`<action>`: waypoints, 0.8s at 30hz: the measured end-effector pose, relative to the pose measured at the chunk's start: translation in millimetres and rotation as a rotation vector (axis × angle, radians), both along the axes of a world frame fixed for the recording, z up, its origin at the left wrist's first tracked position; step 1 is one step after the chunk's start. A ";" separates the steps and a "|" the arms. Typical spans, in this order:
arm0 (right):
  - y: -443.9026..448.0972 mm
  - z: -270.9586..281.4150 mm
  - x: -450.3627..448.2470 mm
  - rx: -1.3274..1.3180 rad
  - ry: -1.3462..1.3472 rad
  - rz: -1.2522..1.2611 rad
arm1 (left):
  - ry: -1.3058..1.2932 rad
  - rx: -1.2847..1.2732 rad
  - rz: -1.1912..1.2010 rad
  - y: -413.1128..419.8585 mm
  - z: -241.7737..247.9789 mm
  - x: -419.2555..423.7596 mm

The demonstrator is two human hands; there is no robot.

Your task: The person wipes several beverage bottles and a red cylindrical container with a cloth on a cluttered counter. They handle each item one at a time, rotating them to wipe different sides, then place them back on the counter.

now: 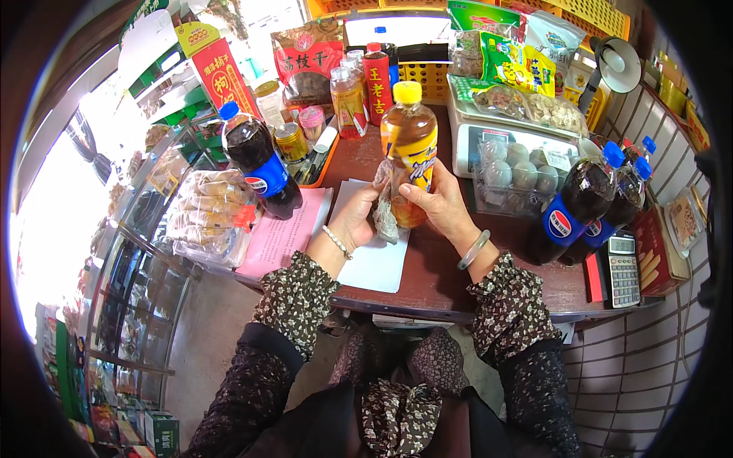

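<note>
Upright above the desk is a plastic bottle of brown tea (409, 123) with a yellow cap and a yellow label. My right hand (444, 203) grips it from the right, thumb across the front of its lower half. A crumpled grey cloth (387, 220) hangs from my left hand (358, 214), pinched against the bottle's left side. Beneath them lies a white sheet of paper (372, 266) on the dark red desk (438, 269). Left of my hands, a blue-capped Pepsi bottle (264, 166) stands by pink printed paper (286, 235).
More Pepsi bottles (572, 212), a calculator (622, 269) and a clear carton of eggs (521, 172) are at the right. Food bags lie on a weighing scale (467, 143). A red drink bottle (377, 86) stands behind. Packaged food (212, 212) sits at the left edge.
</note>
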State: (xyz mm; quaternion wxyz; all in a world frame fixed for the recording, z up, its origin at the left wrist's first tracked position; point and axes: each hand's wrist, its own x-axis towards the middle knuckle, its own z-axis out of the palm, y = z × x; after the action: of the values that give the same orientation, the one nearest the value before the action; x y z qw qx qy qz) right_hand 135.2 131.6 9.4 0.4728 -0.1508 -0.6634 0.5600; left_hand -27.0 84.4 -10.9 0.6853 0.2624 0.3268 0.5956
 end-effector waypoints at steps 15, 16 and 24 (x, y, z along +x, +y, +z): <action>2.2 12.7 13.3 -0.159 0.160 0.296 | -0.055 0.035 0.124 3.2 -7.1 -8.8; 3.0 13.5 14.9 -0.185 0.140 0.313 | -0.053 0.027 0.108 2.9 -6.7 -7.6; -3.5 7.8 10.6 -0.197 0.136 0.351 | 0.106 0.130 0.096 -3.3 3.7 7.0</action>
State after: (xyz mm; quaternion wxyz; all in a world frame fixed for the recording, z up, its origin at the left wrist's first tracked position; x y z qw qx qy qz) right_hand 145.8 128.1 17.2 0.3948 -0.0405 -0.5880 0.7048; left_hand -20.0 81.1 -7.2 0.6193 0.3213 0.3353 0.6330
